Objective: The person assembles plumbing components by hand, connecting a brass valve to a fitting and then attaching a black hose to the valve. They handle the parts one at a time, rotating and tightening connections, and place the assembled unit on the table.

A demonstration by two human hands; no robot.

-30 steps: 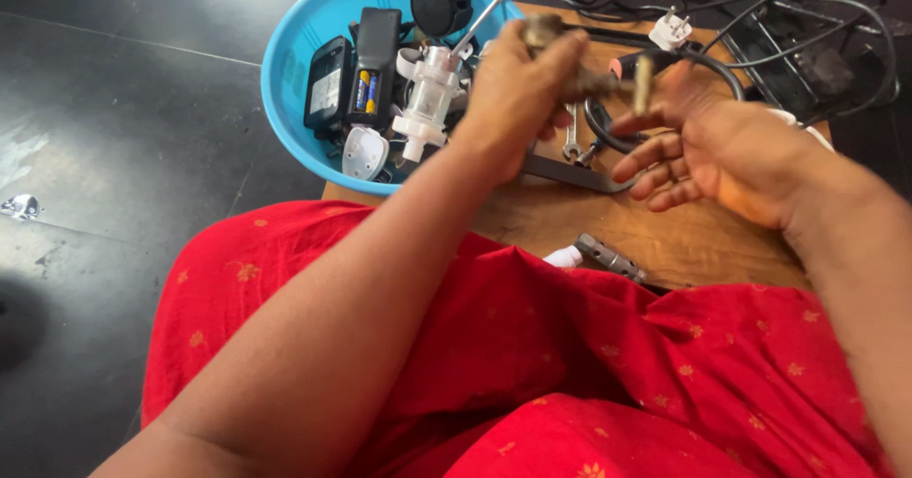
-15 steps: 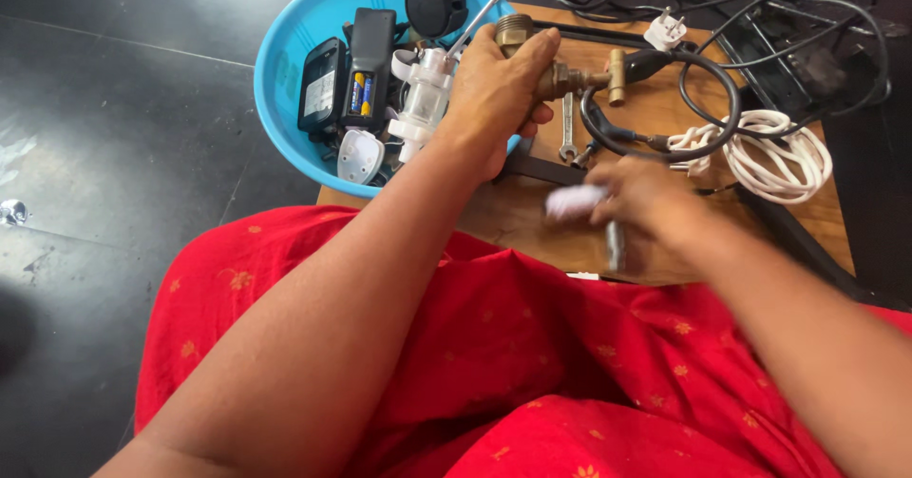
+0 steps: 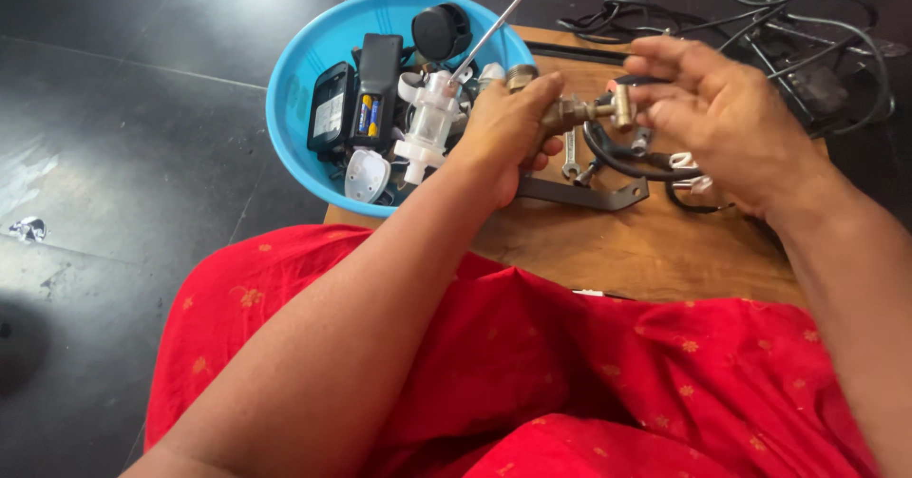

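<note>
Head view: the left hand (image 3: 508,131) is closed around a brass fitting (image 3: 570,112), holding it above the wooden bench (image 3: 636,250) just beside a blue bowl (image 3: 294,88). The fitting points to the person's right, and its small end (image 3: 622,105) meets the fingertips (image 3: 655,117) of the right hand (image 3: 727,122), which is half open, fingers curled loosely toward that end; whether they pinch it or only touch it I cannot tell. To work such a fitting well, the left hand would best keep the body firmly gripped and level while the right fingers act squarely on the end, clear of the cables below. Under the hands lie a small spanner (image 3: 570,155), a flat dark metal bracket (image 3: 584,193) and a loop of black cable (image 3: 627,164); more black cables (image 3: 798,31) sprawl at the far right of the bench and onto the dark floor (image 3: 123,107). The bowl is crowded: a black battery pack (image 3: 375,88), a second black box with a label (image 3: 331,117), a round black cap (image 3: 442,31), a clear plastic part (image 3: 427,122), a white piece (image 3: 366,174) and a thin metal rod (image 3: 503,22) slanting out over the rim. A red garment (image 3: 532,373) fills the foreground.
</note>
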